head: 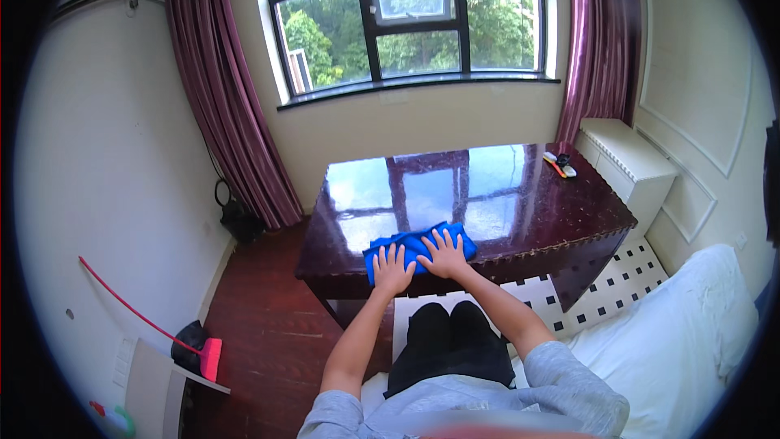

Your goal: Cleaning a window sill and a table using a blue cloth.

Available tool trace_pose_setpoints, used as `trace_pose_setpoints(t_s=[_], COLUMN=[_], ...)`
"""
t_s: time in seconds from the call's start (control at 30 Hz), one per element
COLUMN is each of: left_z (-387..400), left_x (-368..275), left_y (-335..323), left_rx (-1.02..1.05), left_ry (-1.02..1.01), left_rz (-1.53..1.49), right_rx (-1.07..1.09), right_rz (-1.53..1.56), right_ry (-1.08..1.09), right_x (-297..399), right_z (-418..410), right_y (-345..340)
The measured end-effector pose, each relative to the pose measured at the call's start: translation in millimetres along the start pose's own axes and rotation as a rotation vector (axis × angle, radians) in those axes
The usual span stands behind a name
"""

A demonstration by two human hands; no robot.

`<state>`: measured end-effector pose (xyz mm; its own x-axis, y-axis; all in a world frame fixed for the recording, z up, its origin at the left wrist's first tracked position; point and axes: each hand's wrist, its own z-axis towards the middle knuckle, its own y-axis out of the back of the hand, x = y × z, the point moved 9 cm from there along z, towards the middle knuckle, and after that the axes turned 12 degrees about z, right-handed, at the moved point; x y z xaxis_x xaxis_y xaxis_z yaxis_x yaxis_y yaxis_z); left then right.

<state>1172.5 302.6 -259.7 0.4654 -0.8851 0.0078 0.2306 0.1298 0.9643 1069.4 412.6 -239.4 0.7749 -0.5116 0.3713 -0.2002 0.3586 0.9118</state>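
Observation:
A blue cloth (pixel 420 242) lies bunched and folded along the front edge of a dark, glossy wooden desk (pixel 518 219). My left hand (pixel 393 271) rests palm down on the cloth's left part, fingers spread. On its right part my right hand (pixel 445 253) presses flat in the same way, thumb towards the left hand. Neither hand has its fingers closed around the fabric. One corner of the cloth hangs at the desk's front edge on the left. The desktop mirrors the window.
Small items (pixel 559 164), one orange and white, lie at the desk's back right corner. A white cabinet (pixel 634 152) stands beyond it. White bedding (pixel 658 323) is at my right. A pink broom (pixel 210 358) leans on the left; a black bag (pixel 241 219) sits by the curtain (pixel 237 103).

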Motion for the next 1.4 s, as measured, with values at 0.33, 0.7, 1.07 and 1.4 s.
trace_pose_setpoints(t_s=[0.33,0.7,1.07,1.4], left_z=[8,16,85,231], left_x=[6,-34,16,97], left_y=[63,64,-20,-70], left_rx=[-0.053,-0.022,0.084,0.269], left_ry=[0.053,-0.058,-0.089,-0.054], left_rz=[-0.562,-0.345,-0.087,-0.085], right_rx=[0.056,0.106,0.078,0.106], right_rz=[0.002,0.002,-0.005,0.031], right_ry=[-0.057,-0.073,-0.054,-0.079], right_x=[-6,-12,-8,-9], right_z=[-19,-11,84,241], right_y=[2,-5,-23,-47])
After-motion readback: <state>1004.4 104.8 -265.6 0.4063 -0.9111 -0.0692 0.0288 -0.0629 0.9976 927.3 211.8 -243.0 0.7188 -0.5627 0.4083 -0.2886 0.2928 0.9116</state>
